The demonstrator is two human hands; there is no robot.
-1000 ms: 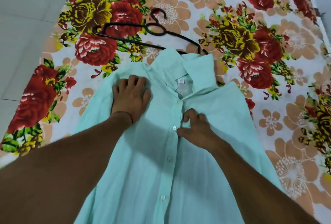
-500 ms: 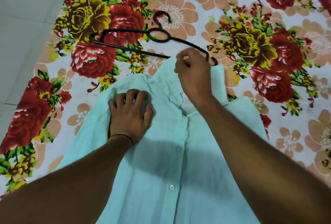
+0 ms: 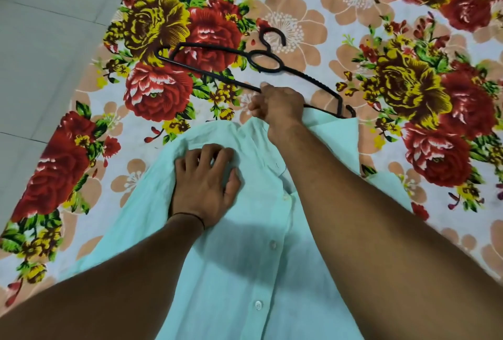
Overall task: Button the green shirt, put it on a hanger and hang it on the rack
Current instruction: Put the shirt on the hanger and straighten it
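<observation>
Our left hand spread flat on green shirt | our right hand curled around black hanger bar | floral bedsheet beneath, collar overlapping hanger's right end

A flowered bedsheet, printed with big red, yellow and peach blooms on white, covers the surface, with grey floor tiles along its left edge. A pale green shirt lies flat on the sheet, collar pointing away. A black hanger lies just beyond the collar, its right end touching it.
</observation>
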